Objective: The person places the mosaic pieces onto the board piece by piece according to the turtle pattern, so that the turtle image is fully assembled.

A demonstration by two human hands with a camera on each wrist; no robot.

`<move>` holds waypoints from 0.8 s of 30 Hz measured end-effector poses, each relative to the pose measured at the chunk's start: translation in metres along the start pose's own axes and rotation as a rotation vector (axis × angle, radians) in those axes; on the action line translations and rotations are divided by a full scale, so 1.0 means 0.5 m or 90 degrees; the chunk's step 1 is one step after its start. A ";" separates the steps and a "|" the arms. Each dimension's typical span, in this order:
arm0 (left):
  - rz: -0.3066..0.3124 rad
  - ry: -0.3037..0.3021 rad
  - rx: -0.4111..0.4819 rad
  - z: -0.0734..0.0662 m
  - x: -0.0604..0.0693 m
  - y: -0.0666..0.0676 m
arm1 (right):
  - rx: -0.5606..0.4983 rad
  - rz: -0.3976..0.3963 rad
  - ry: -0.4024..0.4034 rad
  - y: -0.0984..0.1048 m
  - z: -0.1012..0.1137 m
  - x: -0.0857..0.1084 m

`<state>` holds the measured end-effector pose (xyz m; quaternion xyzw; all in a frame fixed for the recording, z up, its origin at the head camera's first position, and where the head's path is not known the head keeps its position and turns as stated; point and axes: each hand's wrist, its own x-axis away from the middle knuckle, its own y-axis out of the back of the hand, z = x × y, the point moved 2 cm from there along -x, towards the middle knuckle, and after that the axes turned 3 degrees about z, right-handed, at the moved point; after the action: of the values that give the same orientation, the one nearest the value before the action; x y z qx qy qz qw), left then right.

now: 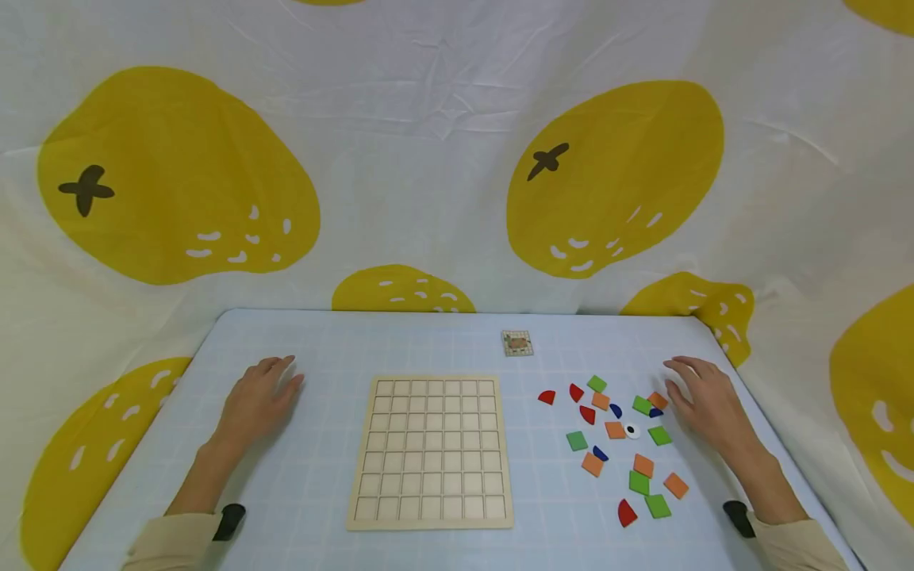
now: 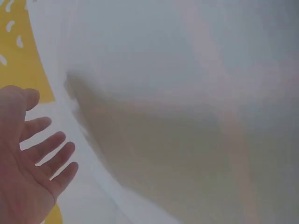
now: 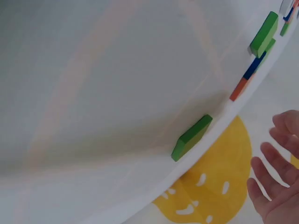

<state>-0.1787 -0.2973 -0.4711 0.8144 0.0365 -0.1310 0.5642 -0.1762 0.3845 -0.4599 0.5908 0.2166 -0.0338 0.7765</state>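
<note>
My left hand hovers over the left side of the table, fingers relaxed and holding nothing; the left wrist view shows its palm and spread fingers. On the right, my right hand is likewise relaxed with nothing in it, just beside a scatter of flat pieces. Nearest to it are a green square, an orange square and a dark blue half-circle. Between the hands lies a wooden grid board, its square cells bare. Red quarter-circles and a white disc with a black dot lie among the pieces.
A small patterned card or tile lies behind the board, toward the table's back edge. The pale checked table meets a hanging white cloth printed with yellow fruit at the back and sides. Dark bands circle both wrists.
</note>
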 end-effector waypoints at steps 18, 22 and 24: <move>0.060 0.017 0.148 -0.080 0.005 -0.036 | -0.031 0.032 0.019 0.020 0.059 0.007; 0.066 0.015 0.175 -0.100 0.009 -0.041 | -0.044 0.039 0.033 0.021 0.073 0.014; 0.064 0.008 0.179 -0.109 0.011 -0.045 | -0.049 0.049 0.035 0.021 0.080 0.019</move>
<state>-0.1686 -0.2392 -0.4752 0.8870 -0.0194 -0.1018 0.4499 -0.1523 0.3523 -0.4458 0.5688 0.2160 0.0207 0.7933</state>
